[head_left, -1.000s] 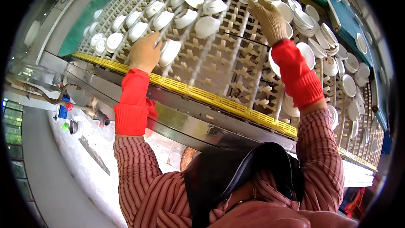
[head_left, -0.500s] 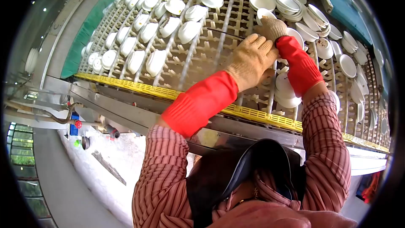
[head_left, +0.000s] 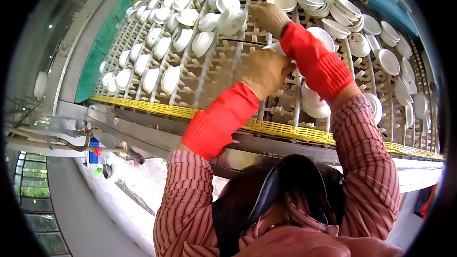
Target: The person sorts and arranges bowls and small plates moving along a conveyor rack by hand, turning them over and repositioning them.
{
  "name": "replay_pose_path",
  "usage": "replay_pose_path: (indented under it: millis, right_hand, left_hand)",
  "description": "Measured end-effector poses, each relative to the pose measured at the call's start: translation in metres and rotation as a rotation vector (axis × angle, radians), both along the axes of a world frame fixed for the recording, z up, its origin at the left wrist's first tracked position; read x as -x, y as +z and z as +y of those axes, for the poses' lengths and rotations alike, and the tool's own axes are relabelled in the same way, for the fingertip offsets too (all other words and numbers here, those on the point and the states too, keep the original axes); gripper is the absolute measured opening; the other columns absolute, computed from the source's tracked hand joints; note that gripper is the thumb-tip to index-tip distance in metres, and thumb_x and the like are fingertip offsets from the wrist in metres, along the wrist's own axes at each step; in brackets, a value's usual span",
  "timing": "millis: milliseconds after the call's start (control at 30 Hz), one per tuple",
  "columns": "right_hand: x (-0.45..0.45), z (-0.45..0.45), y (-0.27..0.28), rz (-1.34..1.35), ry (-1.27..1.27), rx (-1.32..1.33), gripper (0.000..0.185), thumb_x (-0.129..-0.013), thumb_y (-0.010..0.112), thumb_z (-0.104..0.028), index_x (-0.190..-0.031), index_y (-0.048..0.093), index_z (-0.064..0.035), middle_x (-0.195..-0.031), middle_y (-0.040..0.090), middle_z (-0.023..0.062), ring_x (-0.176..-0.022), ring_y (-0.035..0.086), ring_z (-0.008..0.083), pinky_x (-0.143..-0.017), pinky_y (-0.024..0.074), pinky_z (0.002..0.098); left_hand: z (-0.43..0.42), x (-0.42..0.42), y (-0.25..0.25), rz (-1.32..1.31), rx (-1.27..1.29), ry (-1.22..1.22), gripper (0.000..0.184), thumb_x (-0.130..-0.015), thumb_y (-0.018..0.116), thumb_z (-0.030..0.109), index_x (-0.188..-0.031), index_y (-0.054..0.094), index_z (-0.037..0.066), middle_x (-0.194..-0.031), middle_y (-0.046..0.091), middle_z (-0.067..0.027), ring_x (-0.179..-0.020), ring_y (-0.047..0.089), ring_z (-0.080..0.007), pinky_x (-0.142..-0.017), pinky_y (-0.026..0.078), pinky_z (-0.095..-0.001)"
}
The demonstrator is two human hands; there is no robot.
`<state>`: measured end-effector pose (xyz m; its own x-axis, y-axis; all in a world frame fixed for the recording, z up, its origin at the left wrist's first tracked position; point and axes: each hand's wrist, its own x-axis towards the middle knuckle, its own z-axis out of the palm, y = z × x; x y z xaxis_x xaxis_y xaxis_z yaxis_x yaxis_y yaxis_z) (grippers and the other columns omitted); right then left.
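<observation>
My left hand (head_left: 267, 72), in a tan textured glove with a red cuff, is low over the peg conveyor (head_left: 227, 59). Its fingers are closed at a white bowl (head_left: 275, 47), partly hidden behind the glove and the right cuff. Farther forward, my right hand (head_left: 269, 18), gloved alike, reaches left with nothing visible in its fingers. Just left of its fingertips is a motion-blurred white bowl (head_left: 232, 22), apart from the glove. A thin dark stick (head_left: 242, 43) lies across the pegs between the hands and the left-hand bowls.
Several white bowls (head_left: 162, 47) sit tilted or upside down in rows at left. Stacked and loose dishes (head_left: 312, 0) crowd the right side. Stacked white bowls (head_left: 315, 103) lie below my right forearm. A yellow edge strip (head_left: 285, 132) borders the near side; a green flap (head_left: 97, 57) hangs left.
My right hand has moved left and forward, and a blurred bowl now appears beside its fingertips. My left hand has shifted slightly down and left, with a white bowl now showing at its fingers.
</observation>
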<state>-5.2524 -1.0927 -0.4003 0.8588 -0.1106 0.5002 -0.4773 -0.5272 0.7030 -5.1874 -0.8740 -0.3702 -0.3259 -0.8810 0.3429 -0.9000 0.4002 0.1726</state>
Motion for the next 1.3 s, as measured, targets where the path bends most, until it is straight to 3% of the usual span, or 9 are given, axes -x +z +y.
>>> replay_pose_path:
  millis: [67,267,467,567,800,900,967,1233,1300]
  right_hand:
    - [0.021,0.035,0.002,-0.749,0.126,-1.164,0.041,-0.106,0.069,-0.038,-0.125,0.068,-0.0017,-0.118,0.078,0.0195,-0.103,0.075,0.0413,-0.091,0.0607,0.0455]
    - [0.137,0.068,-0.014,-0.428,-0.196,-0.877,0.078,-0.095,0.078,-0.046,-0.151,0.052,0.0022,-0.119,0.077,0.0252,-0.116,0.074,0.0405,-0.103,0.0568,0.0510]
    - [0.205,0.069,-0.041,-0.395,-0.302,-1.057,0.048,-0.103,0.066,-0.045,-0.108,0.076,0.0007,-0.096,0.077,0.0254,-0.088,0.075,0.0403,-0.087,0.0602,0.0499]
    - [0.210,0.061,-0.029,-0.736,-0.346,-1.342,0.050,-0.106,0.068,-0.048,-0.120,0.075,-0.0003,-0.097,0.076,0.0247,-0.092,0.078,0.0365,-0.085,0.0605,0.0452]
    - [0.122,0.055,0.015,-1.366,1.014,-2.377,0.050,-0.108,0.070,-0.034,-0.141,0.061,0.0023,-0.134,0.074,0.0185,-0.126,0.074,0.0294,-0.108,0.0615,0.0428]
    - [0.068,0.051,0.031,-1.595,0.940,-2.411,0.052,-0.117,0.056,-0.032,-0.156,0.048,0.0023,-0.142,0.067,0.0215,-0.126,0.072,0.0265,-0.105,0.0648,0.0478]
    - [0.068,0.016,-0.002,-1.008,0.383,-2.095,0.052,-0.114,0.060,-0.031,-0.157,0.051,-0.0036,-0.138,0.073,0.0178,-0.122,0.074,0.0298,-0.102,0.0636,0.0425]
    - [0.187,0.004,-0.020,-0.672,-0.367,-0.724,0.073,-0.100,0.076,-0.052,-0.156,0.055,-0.0080,-0.122,0.079,0.0216,-0.111,0.077,0.0377,-0.099,0.0609,0.0483]
    - [0.218,-0.028,-0.042,-0.511,-0.478,-0.937,0.065,-0.104,0.068,-0.053,-0.148,0.064,-0.0053,-0.121,0.079,0.0219,-0.114,0.076,0.0394,-0.101,0.0595,0.0495]
  left_hand:
    - [-0.004,-0.017,0.010,0.156,-0.221,0.125,0.025,-0.107,0.065,0.031,-0.106,0.083,0.013,-0.094,0.079,-0.0154,-0.086,0.077,-0.0303,-0.072,0.062,-0.0437]
    - [0.005,-0.044,0.059,1.000,-0.328,0.580,0.042,-0.109,0.064,0.041,-0.122,0.080,0.005,-0.113,0.079,-0.0092,-0.099,0.074,-0.0223,-0.093,0.059,-0.0341]
    - [0.040,-0.149,0.068,0.865,-0.157,0.754,0.051,-0.105,0.066,0.045,-0.117,0.078,-0.004,-0.102,0.080,-0.0138,-0.095,0.072,-0.0232,-0.090,0.055,-0.0365]
    - [0.069,-0.207,0.047,0.435,-0.079,0.880,0.049,-0.106,0.063,0.044,-0.116,0.077,-0.002,-0.104,0.079,-0.0240,-0.099,0.074,-0.0367,-0.091,0.055,-0.0450]
    - [0.074,-0.185,0.024,-0.352,0.143,0.696,0.027,-0.106,0.063,0.030,-0.110,0.074,0.005,-0.096,0.076,-0.0198,-0.100,0.071,-0.0407,-0.092,0.053,-0.0520]
    - [0.064,-0.173,0.010,-0.437,0.297,0.382,0.015,-0.103,0.063,0.024,-0.101,0.071,0.011,-0.088,0.071,-0.0134,-0.096,0.069,-0.0341,-0.094,0.050,-0.0471]
    - [0.068,-0.174,0.009,-0.350,0.248,0.439,0.018,-0.104,0.061,0.025,-0.102,0.071,0.010,-0.090,0.073,-0.0137,-0.096,0.068,-0.0359,-0.093,0.050,-0.0488]
    - [0.060,-0.162,0.009,-0.333,0.169,0.606,0.021,-0.099,0.072,0.026,-0.105,0.069,0.006,-0.098,0.074,-0.0148,-0.102,0.068,-0.0383,-0.098,0.050,-0.0484]
    - [0.044,-0.129,0.018,-0.352,0.272,0.456,0.029,-0.094,0.080,0.026,-0.112,0.070,0.006,-0.107,0.074,-0.0118,-0.108,0.067,-0.0361,-0.100,0.050,-0.0478]
